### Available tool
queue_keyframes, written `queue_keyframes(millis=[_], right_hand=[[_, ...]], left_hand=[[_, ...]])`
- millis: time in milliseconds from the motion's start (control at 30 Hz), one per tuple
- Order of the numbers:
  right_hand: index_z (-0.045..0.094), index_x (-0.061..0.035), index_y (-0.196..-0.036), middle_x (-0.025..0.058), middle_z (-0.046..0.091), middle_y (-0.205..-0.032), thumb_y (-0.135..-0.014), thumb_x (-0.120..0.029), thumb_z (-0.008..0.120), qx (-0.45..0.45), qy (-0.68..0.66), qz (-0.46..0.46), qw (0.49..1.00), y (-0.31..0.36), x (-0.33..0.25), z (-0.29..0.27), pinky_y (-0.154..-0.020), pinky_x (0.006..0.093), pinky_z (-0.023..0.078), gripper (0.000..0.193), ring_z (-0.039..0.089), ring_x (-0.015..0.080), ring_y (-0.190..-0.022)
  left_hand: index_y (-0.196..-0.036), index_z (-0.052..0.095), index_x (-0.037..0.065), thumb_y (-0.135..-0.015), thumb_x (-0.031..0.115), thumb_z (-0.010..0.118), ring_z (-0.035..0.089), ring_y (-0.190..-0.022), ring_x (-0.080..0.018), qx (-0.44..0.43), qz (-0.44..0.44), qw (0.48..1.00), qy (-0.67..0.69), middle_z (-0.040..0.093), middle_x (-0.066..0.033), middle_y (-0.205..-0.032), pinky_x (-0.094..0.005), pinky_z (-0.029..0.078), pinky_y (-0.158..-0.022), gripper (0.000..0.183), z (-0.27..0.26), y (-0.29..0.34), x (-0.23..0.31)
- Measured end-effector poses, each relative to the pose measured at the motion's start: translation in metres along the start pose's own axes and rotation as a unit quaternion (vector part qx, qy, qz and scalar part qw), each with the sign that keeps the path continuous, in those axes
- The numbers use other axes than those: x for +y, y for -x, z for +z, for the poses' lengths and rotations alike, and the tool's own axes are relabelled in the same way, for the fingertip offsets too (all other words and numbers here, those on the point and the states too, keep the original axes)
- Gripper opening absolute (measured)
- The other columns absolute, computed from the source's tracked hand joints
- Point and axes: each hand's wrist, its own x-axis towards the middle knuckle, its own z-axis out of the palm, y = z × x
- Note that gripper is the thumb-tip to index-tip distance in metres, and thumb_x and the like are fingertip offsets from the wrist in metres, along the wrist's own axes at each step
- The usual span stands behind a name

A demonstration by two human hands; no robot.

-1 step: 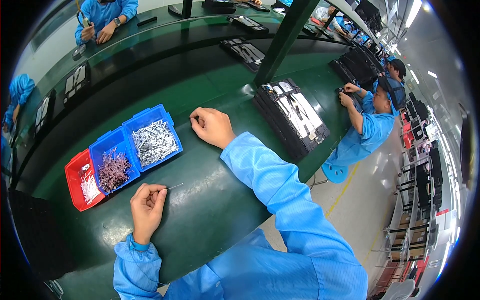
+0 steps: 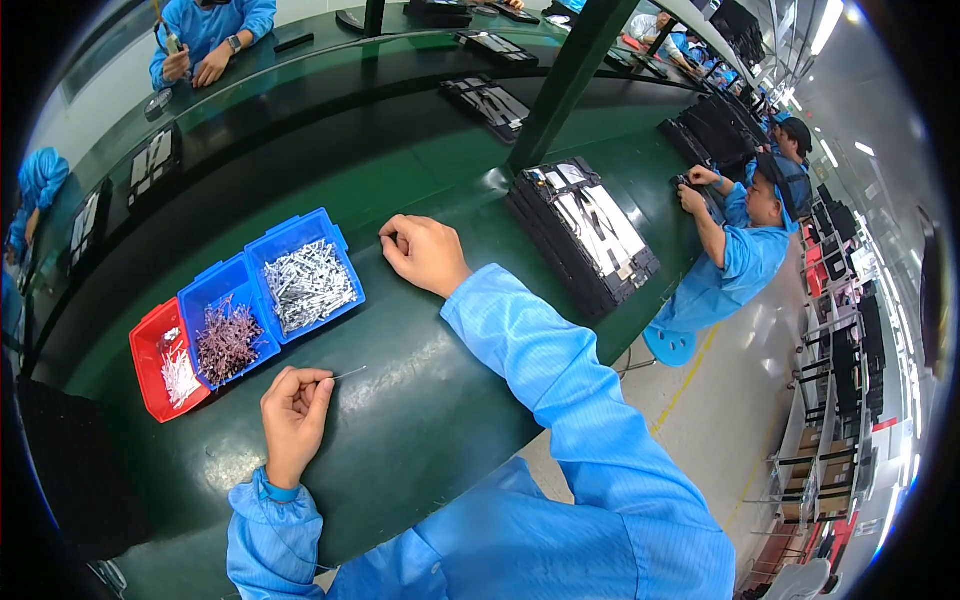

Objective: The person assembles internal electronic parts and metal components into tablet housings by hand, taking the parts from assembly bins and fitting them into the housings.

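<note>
My left hand is above the green bench near its front, thumb and fingers pinched on a thin wire-like piece that sticks out to the right. Farther off, my right hand rests on the bench with curled fingers. A small dark spot shows by its fingertips, and I cannot make out whether it is held. Left of that hand stands a blue bin of silvery-white small parts. Beside it, another blue bin contains thin purplish-brown wires, and a red bin contains small white strips.
Right of my right hand lies a stack of black trays with white and silver parts on top. Behind it rises a green post. Several similar devices lie on the black strip beyond. Co-workers in blue sit right and across.
</note>
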Motion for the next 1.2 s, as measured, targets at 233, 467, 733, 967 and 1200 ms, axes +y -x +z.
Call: queue_keyframes(millis=[233, 467, 733, 967, 1200], right_hand=[[0.069, -0.0097, -0.087, 0.0066, 0.066, -0.073, -0.086, -0.014, 0.069, -0.001, 0.006, 0.002, 1.000, 0.000, 0.000, -0.001, -0.062, 0.0435, 0.052, 0.005, 0.066, 0.0283, -0.071], [0.071, -0.0102, -0.088, 0.0049, 0.067, -0.074, -0.086, -0.015, 0.070, -0.008, -0.016, 0.026, 1.000, -0.001, -0.002, -0.003, -0.061, 0.0408, 0.052, 0.005, 0.067, 0.0266, -0.069], [0.074, 0.0000, -0.104, 0.0099, 0.072, -0.087, -0.088, -0.006, 0.072, 0.237, -0.118, 0.097, 0.959, -0.026, 0.046, 0.013, -0.064, 0.0282, 0.054, 0.018, 0.066, 0.0135, -0.070], [0.028, 0.0228, -0.148, 0.0213, 0.072, -0.104, -0.083, -0.011, 0.070, 0.229, -0.217, 0.282, 0.906, -0.080, 0.136, -0.003, -0.076, 0.0349, 0.059, 0.084, 0.074, 0.0247, -0.087], [0.065, 0.0028, -0.082, 0.0086, 0.066, -0.073, -0.081, -0.013, 0.079, 0.258, -0.342, 0.324, 0.843, -0.120, 0.174, -0.009, -0.051, 0.0289, 0.045, 0.021, 0.059, 0.0153, -0.057]], left_hand=[[-0.098, 0.071, -0.005, -0.094, -0.002, 0.072, 0.044, -0.070, -0.0025, 0.005, 0.001, 1.000, -0.012, 0.052, 0.0017, -0.085, -0.0193, 0.036, -0.059, 0.006, 0.000, 0.000, 0.001], [-0.099, 0.071, -0.005, -0.093, -0.002, 0.073, 0.044, -0.070, -0.0029, 0.004, -0.004, 1.000, -0.006, 0.052, 0.0018, -0.084, -0.0199, 0.036, -0.059, 0.007, 0.001, -0.001, 0.001], [-0.097, 0.073, -0.004, -0.092, -0.001, 0.074, 0.045, -0.067, -0.0040, 0.029, 0.008, 0.999, -0.025, 0.054, 0.0004, -0.082, -0.0214, 0.036, -0.057, 0.006, -0.001, 0.000, 0.003], [-0.094, 0.074, 0.001, -0.088, 0.003, 0.076, 0.047, -0.059, -0.0097, 0.036, 0.049, 0.994, -0.089, 0.051, -0.0017, -0.071, -0.0276, 0.038, -0.053, 0.006, 0.000, 0.000, 0.001], [-0.094, 0.074, 0.002, -0.088, 0.004, 0.076, 0.047, -0.058, -0.0102, 0.037, 0.049, 0.996, -0.069, 0.052, -0.0021, -0.071, -0.0286, 0.038, -0.052, 0.007, 0.006, -0.005, -0.002]])
